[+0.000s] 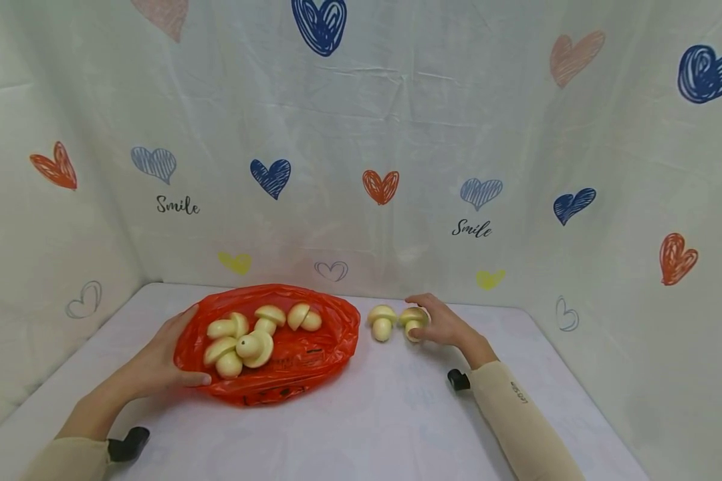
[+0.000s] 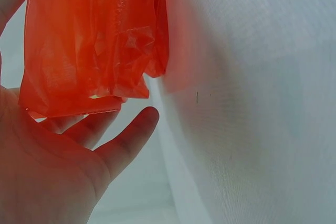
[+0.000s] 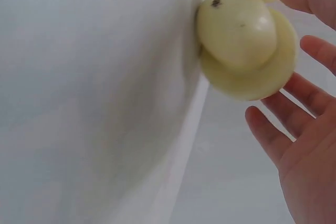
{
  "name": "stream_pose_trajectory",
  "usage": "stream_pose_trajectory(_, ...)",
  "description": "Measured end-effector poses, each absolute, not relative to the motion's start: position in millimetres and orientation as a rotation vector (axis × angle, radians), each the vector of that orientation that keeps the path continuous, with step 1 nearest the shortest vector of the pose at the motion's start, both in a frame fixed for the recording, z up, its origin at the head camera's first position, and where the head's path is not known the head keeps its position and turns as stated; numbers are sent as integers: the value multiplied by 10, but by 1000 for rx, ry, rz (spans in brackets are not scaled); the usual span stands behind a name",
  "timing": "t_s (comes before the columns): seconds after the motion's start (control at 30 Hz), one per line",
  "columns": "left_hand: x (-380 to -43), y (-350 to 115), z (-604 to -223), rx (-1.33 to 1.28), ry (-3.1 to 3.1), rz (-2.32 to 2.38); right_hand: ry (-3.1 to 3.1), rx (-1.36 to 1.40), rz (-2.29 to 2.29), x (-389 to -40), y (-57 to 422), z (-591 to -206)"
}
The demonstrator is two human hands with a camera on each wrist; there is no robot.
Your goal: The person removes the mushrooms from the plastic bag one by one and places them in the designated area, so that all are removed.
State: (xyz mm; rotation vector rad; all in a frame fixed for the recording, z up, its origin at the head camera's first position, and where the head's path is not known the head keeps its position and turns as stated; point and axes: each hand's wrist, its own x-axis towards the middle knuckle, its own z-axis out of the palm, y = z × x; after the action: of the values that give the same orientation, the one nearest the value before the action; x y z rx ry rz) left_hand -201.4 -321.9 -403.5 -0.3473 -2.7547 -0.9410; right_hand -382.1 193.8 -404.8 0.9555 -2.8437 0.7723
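In the head view my left hand (image 1: 165,354) rests at the left edge of a red plastic bag (image 1: 321,344), thumb in front and fingers spread along its side. The left wrist view shows those fingers (image 2: 123,145) nearly straight against the red plastic. Several pale toy mushrooms (image 1: 255,346) lie in the bag's wide mouth. On the table to the right, my right hand (image 1: 445,325) reaches around a mushroom (image 1: 412,316), its fingers spread. The right wrist view shows this mushroom (image 3: 239,30) between thumb and fingers; firm contact is unclear. Another mushroom (image 1: 382,324) stands just left of it.
A white cloth covers the table (image 1: 373,427). Behind and at both sides hangs a pale curtain (image 1: 421,133) printed with hearts and "Smile". Black wrist-camera pieces (image 1: 129,444) sit at both cuffs.
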Motion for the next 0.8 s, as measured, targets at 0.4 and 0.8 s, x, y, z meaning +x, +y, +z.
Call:
stream_pose_trajectory(0.4,-2019,-3231,-4044,-344,-2756,-928,-2774,1001,772,-3738,1701,-3834)
stream_pose_trajectory(0.8,-2018,-3230,-4039,-353,-2753,-952,-2781,1045,753,-3618,1267,-3683)
